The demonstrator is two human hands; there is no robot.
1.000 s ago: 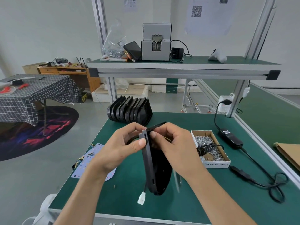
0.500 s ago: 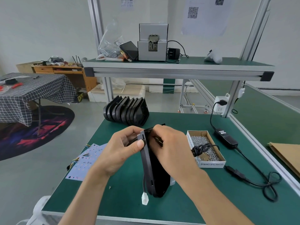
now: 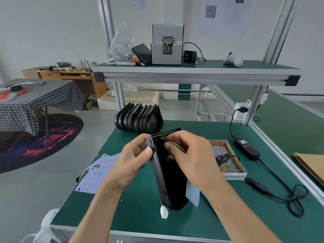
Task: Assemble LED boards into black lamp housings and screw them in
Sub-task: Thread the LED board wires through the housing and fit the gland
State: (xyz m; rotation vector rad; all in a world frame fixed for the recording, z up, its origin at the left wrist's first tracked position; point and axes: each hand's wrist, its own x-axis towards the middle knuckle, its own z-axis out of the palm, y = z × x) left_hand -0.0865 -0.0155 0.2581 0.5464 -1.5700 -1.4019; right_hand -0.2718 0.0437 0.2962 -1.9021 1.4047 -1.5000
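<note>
A person stands at a green-topped workbench (image 3: 201, 216), both bare forearms reaching in from six o'clock. At the centre, a black plastic lamp housing (image 3: 168, 181) is held on edge above the bench, its long side running from twelve to six. The left hand (image 3: 133, 163) grasps the housing's upper edge, thumb pressed on the near rim. The right hand (image 3: 191, 158) curls into the housing's open side, its fingers pinching yellow and green wires (image 3: 177, 145). A white plastic connector (image 3: 164, 212) dangles below the housing's lower end. A pale LED board (image 3: 192, 194) shows just behind the housing, at five o'clock. More pale LED boards with coloured wires (image 3: 97, 172) lie flat at nine o'clock. A row of black housings (image 3: 138, 118) stands at twelve o'clock. A cardboard box of silver screws (image 3: 226, 158) sits at three o'clock, beside a black power adapter (image 3: 247, 149).
</note>
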